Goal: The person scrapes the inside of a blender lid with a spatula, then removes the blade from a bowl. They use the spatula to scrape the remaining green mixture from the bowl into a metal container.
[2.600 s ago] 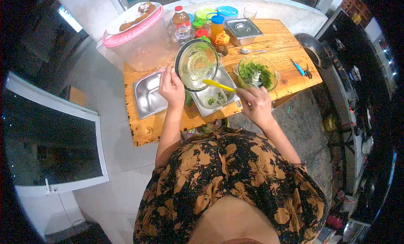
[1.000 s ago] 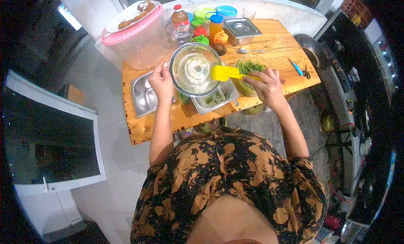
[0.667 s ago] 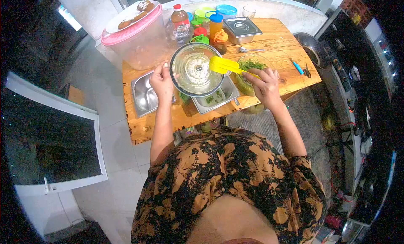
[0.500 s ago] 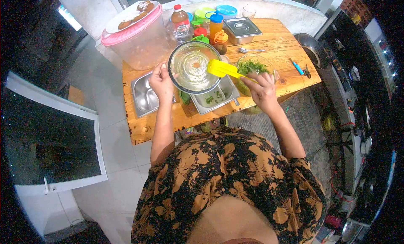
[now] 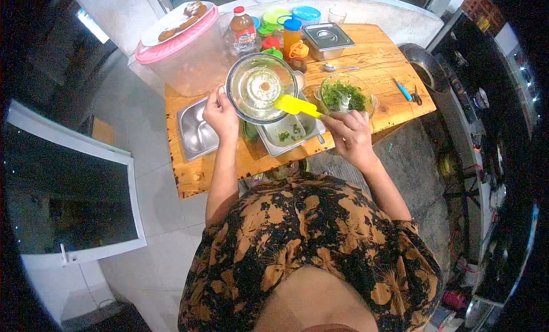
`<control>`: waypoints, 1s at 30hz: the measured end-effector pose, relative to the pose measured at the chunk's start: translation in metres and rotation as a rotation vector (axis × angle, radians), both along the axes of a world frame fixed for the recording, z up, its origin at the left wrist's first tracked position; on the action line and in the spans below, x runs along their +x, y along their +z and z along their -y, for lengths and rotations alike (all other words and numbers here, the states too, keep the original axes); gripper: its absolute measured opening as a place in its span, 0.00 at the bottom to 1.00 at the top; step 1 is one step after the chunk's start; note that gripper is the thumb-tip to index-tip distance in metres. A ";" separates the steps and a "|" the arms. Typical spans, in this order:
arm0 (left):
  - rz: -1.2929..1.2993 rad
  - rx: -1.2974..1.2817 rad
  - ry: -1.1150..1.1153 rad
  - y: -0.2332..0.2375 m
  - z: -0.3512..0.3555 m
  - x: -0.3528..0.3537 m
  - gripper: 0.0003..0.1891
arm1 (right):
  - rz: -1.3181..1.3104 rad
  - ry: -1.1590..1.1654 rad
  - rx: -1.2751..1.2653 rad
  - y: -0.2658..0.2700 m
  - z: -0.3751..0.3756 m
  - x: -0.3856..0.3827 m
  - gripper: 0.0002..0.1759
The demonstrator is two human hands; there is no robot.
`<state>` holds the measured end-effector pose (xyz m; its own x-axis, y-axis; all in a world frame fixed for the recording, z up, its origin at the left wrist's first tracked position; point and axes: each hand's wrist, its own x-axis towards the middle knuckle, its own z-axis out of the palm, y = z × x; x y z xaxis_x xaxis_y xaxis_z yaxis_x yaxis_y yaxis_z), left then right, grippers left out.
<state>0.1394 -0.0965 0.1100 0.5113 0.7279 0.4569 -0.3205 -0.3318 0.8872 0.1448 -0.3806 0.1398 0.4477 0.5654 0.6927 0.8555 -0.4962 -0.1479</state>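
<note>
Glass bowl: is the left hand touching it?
Touching. The head view shows the left hand gripping the rim of the glass bowl at its left edge, holding it tilted above the metal tray.

On the wooden table [image 5: 377, 46], a pink-lidded tub [image 5: 183, 52] is seen at ten o'clock, a lidded steel pan [image 5: 329, 36] at one, a bowl of chopped greens [image 5: 344, 96] at three. An empty steel tray [image 5: 197, 129] is set at eight.
</note>
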 end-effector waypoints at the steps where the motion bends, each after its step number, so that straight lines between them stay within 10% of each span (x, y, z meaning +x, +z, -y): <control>1: -0.019 0.094 0.030 0.002 0.002 -0.001 0.10 | 0.018 -0.003 0.011 0.001 -0.002 0.000 0.20; 30: -0.011 0.161 0.102 -0.007 0.003 0.001 0.12 | 0.007 0.091 -0.016 -0.013 -0.026 -0.011 0.22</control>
